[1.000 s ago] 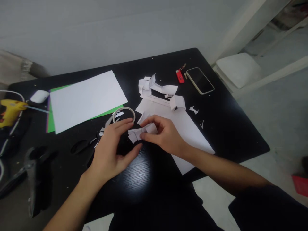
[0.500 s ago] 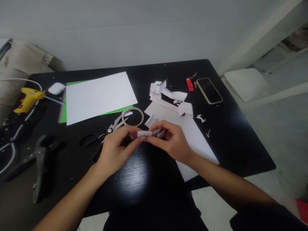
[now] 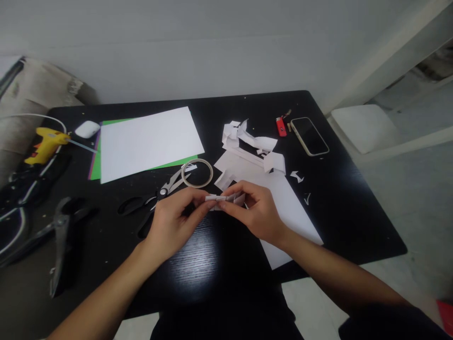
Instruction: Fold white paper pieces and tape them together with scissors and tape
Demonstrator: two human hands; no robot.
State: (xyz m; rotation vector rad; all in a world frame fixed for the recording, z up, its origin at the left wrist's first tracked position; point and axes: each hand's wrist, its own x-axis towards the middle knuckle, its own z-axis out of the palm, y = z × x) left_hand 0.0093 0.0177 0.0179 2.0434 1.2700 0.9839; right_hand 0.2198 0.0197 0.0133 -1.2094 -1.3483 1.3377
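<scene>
The folded white paper strip is sitting between the left hand and right hand, right of the black-handled metal scissors. Behind the scissors, a white rectangular paper sheet is lying on a green paper sheet.

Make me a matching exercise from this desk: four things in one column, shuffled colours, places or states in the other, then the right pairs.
1. Folded white paper
2. Glue gun
3. Lighter
4. Scissors

A. Red, near the phone
B. Black-handled, blades apart
C. Held between the left hand and the right hand
D. Mostly yellow, at the far left

Pairs: 1-C, 2-D, 3-A, 4-B
</scene>
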